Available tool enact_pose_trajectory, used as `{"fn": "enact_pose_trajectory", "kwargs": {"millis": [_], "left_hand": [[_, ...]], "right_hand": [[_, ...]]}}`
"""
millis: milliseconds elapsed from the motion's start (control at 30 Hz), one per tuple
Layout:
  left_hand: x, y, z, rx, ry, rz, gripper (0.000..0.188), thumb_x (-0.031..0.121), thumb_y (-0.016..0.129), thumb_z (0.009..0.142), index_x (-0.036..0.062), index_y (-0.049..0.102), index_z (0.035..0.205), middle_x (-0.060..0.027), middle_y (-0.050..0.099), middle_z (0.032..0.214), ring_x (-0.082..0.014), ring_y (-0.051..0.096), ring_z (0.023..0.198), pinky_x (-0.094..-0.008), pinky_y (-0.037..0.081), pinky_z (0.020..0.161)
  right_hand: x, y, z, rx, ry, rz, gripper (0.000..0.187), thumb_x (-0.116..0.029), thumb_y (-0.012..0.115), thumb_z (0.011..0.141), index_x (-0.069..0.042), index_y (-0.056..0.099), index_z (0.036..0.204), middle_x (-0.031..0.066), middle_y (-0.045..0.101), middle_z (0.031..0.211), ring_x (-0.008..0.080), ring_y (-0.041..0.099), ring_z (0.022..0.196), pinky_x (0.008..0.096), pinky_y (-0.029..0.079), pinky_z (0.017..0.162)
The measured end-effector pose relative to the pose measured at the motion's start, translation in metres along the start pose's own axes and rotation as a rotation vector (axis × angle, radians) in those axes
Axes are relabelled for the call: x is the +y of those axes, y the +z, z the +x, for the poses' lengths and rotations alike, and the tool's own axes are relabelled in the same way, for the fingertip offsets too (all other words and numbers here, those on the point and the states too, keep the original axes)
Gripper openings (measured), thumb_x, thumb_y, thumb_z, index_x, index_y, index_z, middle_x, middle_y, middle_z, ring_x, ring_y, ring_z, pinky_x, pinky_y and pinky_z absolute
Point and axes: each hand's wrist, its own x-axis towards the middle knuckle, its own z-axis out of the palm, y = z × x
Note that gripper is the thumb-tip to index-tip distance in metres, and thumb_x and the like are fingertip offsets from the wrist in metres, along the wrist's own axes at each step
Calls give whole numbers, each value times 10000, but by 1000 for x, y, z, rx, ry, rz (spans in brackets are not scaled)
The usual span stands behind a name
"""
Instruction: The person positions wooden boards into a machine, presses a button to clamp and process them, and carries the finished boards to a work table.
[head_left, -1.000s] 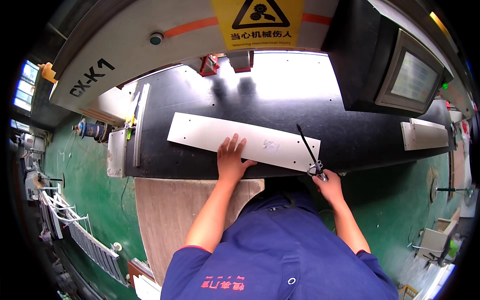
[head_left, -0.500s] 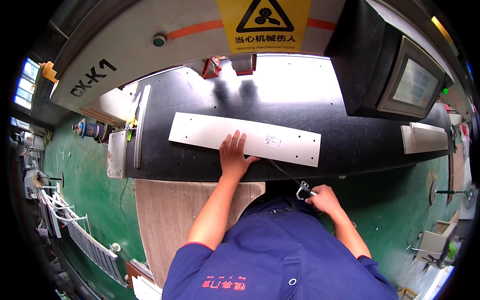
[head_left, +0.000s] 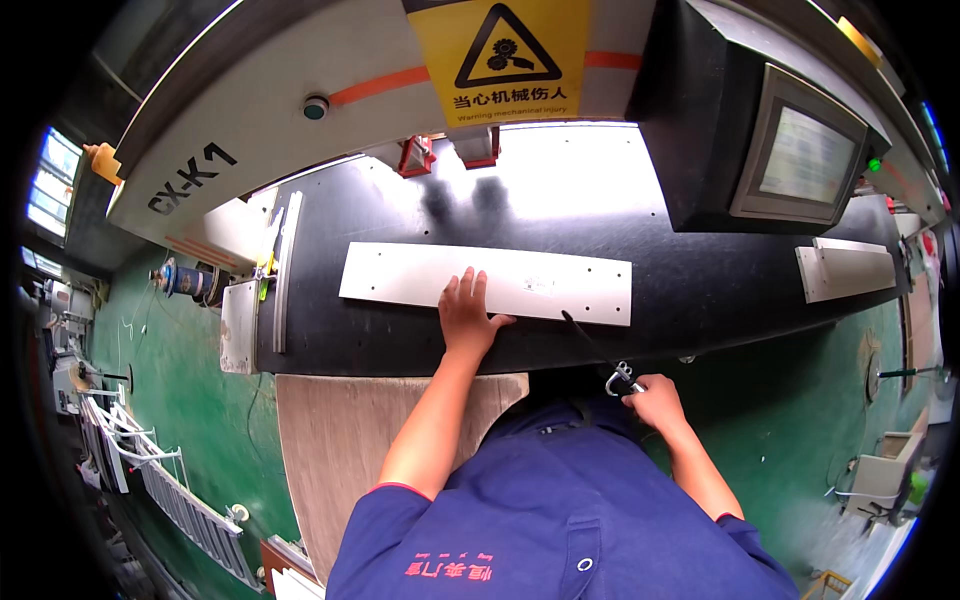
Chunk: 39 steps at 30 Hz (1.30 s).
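Left grip spread wide, fingers laid over the near edge of the white board, just left of its middle, thumb out to the right. And the right grip is wrapped round the handle of a long-nozzled air gun, on the near side of the board's right end. Its slim tip slants up to the board's near edge; whether it touches is hard to call from above. Board lies flat on the black bench, pale label right of its middle, white pieces well off to its right, metal rail to its left. Danger spots? That tip could scrape the white face if the wrist dips. And with one hand alone on the board, a knock at its right end could swing it round.
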Motion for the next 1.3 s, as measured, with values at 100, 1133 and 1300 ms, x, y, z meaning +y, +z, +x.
{"fn": "enact_pose_trajectory", "kwargs": {"millis": [100,1133,1300], "left_hand": [[-2,2,10,-8,-33,9,905,455,842,635,108,460,1378,-80,418,1465,-330,362,1339,-486,320,1082],[6,-99,201,103,-250,-1558,681,-26,635,751,151,400,1365,1,458,1316,-160,459,1185,-365,331,1045],[-8,-104,205,44,-170,-1557,596,-78,612,807,132,405,1324,-18,504,1239,-146,509,1105,-333,418,983]], "right_hand": [[7,0,1,127,-86,0,237,-190,724,713,5,683,841,209,676,788,370,667,786,432,504,727],[35,17,29,47,-99,452,189,-162,703,734,13,641,766,145,642,655,258,640,588,372,503,595],[32,19,30,9,-169,476,238,-225,694,712,-10,667,811,183,675,813,379,644,819,443,502,758]]}}
